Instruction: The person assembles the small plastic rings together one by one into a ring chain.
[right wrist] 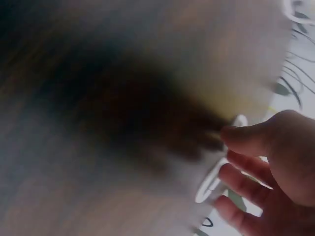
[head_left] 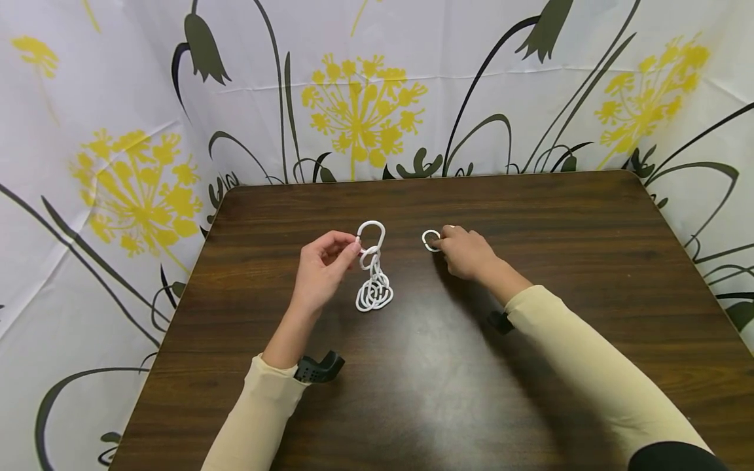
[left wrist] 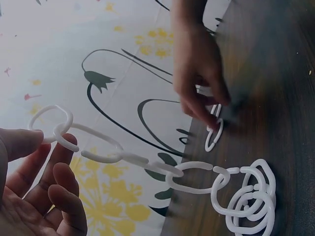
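My left hand (head_left: 320,269) pinches the top link of a white plastic chain (head_left: 371,261) between thumb and fingertips. In the left wrist view, the chain links (left wrist: 197,177) run down from that hand, and the lower ones lie heaped on the table. Farther right, my right hand (head_left: 468,252) is over a loose white C-shaped link (head_left: 427,244) at the tabletop. The right wrist view has its thumb and fingertips around this link (right wrist: 209,184), which they pinch; part of it is hidden behind the fingers.
The dark wood-grain table (head_left: 377,386) has its back edge against a white curtain (head_left: 389,33) with yellow and dark green flower prints. A black wrist strap (head_left: 320,367) sits at the left sleeve cuff.
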`<state>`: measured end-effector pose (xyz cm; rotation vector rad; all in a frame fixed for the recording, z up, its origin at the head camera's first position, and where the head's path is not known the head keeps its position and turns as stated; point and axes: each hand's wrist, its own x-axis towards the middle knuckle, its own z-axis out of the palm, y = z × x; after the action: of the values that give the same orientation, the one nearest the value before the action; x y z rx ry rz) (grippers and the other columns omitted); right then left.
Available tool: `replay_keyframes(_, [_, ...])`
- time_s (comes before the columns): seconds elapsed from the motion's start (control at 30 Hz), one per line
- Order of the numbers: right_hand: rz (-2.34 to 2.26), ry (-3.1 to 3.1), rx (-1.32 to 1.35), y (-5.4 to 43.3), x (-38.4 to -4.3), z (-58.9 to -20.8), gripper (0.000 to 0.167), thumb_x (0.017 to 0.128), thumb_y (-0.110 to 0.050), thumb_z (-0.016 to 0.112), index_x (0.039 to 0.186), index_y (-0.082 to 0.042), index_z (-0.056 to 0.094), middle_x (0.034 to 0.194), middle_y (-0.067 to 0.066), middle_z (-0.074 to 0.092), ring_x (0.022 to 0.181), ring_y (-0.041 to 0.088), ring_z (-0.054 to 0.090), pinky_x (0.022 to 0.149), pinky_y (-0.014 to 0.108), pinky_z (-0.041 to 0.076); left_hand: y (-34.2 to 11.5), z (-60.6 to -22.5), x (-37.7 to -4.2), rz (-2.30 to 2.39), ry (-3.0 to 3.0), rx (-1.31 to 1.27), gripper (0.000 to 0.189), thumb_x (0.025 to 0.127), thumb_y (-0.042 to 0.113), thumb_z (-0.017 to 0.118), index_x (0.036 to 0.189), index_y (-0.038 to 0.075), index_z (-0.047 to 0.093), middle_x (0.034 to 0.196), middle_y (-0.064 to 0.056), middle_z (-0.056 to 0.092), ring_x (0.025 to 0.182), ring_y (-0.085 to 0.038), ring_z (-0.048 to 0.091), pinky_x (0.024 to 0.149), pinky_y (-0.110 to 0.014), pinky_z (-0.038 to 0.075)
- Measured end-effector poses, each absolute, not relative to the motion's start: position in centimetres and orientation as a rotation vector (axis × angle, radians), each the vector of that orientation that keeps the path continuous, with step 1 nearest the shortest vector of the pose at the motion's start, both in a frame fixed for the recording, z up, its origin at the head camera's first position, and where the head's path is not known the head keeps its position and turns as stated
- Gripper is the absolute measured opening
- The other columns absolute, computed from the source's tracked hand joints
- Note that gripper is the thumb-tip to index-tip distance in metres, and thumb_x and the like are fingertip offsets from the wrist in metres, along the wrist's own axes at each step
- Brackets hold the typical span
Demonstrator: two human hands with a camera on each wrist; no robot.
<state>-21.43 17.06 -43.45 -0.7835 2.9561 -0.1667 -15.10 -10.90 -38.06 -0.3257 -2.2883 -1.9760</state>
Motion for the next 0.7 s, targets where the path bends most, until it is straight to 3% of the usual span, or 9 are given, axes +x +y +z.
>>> replay_keyframes(0.13, [-0.014,3.059,-0.852,16.8,-21.5,-44.2,0.006,0.082,-0.007,0.071,0.084,-0.013,0.071,0.091,0.006,0.059,0.089,0.028,0.060,0.066,0.045,0.048,-11.1,-38.1,-15.0,-1.989,-2.277,-0.332,0.017,0.093,0.011,0.068,0.102,-0.003,0.068,0.087,-0.023,0.066,0.064,-0.021,0.057,0.047,-0.021,0.040])
replay_keyframes(0.23, [0.005,3.094,-0.883,16.7,-21.4,-44.3,0.014,0.079,-0.010,0.074,0.071,-0.015,0.064,0.083,0.003,0.061,0.082,0.026,0.062,0.064,0.044,0.051,-11.1,-38.1,-15.0,-1.983,-2.281,-0.342,0.016,0.093,0.008,0.067,0.103,-0.005,0.068,0.087,-0.023,0.066,0.064,-0.020,0.056,0.047,-0.021,0.039])
replay_keyframes(0.4, [-0.064,3.004,-0.843,16.8,-21.2,-43.8,0.011,0.081,-0.012,0.069,0.072,-0.018,0.064,0.083,0.001,0.058,0.083,0.022,0.060,0.061,0.045,0.053,-11.0,-37.9,-15.0,-1.971,-2.289,-0.345,0.015,0.093,0.009,0.067,0.101,-0.003,0.068,0.086,-0.024,0.066,0.064,-0.018,0.055,0.047,-0.021,0.038])
replay_keyframes(0.53, [-0.263,2.895,-0.746,16.6,-21.3,-42.6,0.007,0.087,-0.016,0.062,0.084,-0.016,0.068,0.086,-0.001,0.062,0.079,0.018,0.058,0.065,0.044,0.052,-10.9,-37.7,-15.1,-1.974,-2.283,-0.343,0.014,0.093,0.011,0.068,0.100,-0.002,0.068,0.087,-0.025,0.066,0.064,-0.014,0.054,0.047,-0.020,0.038])
replay_keyframes(0.7, [-0.663,2.823,-0.658,16.1,-21.4,-40.0,0.015,0.097,-0.019,0.056,0.099,-0.010,0.068,0.084,-0.001,0.063,0.075,0.017,0.057,0.067,0.039,0.047,-11.0,-37.8,-15.1,-1.970,-2.292,-0.335,0.015,0.094,0.010,0.067,0.102,-0.003,0.068,0.089,-0.025,0.066,0.064,-0.013,0.055,0.046,-0.021,0.039])
